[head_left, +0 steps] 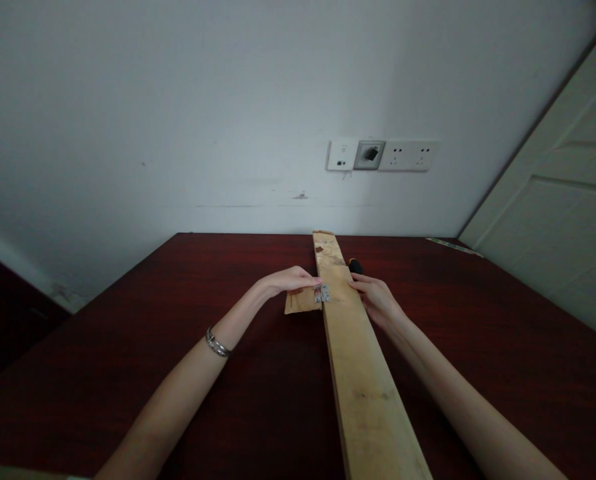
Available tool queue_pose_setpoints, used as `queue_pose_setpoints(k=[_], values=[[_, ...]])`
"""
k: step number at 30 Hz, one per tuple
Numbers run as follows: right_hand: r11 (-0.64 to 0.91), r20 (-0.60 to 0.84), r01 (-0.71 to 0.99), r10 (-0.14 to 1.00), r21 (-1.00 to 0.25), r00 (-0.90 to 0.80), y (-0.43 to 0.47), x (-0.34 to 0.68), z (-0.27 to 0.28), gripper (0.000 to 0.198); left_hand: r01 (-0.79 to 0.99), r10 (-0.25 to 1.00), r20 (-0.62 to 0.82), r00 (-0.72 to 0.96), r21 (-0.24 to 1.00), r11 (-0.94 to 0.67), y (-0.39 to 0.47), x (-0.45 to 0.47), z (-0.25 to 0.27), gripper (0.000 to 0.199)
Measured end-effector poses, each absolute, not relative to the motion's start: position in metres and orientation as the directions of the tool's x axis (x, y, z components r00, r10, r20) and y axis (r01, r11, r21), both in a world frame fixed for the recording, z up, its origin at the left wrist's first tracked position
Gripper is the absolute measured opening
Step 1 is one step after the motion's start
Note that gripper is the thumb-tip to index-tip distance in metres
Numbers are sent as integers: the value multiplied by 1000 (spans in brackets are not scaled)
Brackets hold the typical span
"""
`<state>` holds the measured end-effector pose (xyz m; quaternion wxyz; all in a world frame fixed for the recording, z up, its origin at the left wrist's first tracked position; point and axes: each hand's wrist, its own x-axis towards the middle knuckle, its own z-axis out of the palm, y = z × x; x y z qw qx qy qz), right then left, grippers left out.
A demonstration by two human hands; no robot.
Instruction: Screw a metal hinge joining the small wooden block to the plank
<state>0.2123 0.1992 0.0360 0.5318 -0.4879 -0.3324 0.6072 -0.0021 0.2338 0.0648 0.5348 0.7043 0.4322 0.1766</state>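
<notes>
A long pale wooden board (361, 373) runs away from me down the middle of the table. At its left edge, a small metal hinge (322, 293) spans the join between the board and a short piece of wood (301, 303). My left hand (291, 279) is closed on the short piece, its fingertips beside the hinge and some fingers hidden. On the other side, my right hand (375, 297) grips the board's right edge, with fingers partly out of sight. Just beyond it lies a black and yellow object (355, 266), partly hidden by the board.
The dark red table (218, 427) meets a white wall (203, 120) at the back. Wall sockets (408, 155) sit above the table, one with a black plug (371, 154). A thin strip (453, 247) lies at the back right, near a white panelled door (568, 193).
</notes>
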Motion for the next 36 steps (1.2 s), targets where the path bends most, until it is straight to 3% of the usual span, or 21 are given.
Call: queue_pose_setpoints(k=[8, 22, 28, 32, 36], values=[[-226, -248, -323, 968, -919, 29, 198, 212, 38, 47, 307, 640, -251, 726, 951, 25, 237, -6, 65, 29], [-214, -235, -306, 971, -928, 35, 197, 211, 40, 43, 366, 670, -295, 681, 930, 37, 238, -4, 63, 31], [-218, -243, -297, 969, -930, 47, 198, 211, 38, 39, 420, 693, -266, 670, 906, -58, 237, -3, 66, 37], [-212, -234, -302, 972, -929, 37, 196, 208, 39, 42, 564, 733, -263, 627, 803, -194, 237, -1, 70, 42], [-204, -227, -285, 973, -937, 49, 193, 205, 42, 46, 604, 709, -295, 640, 763, -229, 238, 0, 69, 46]])
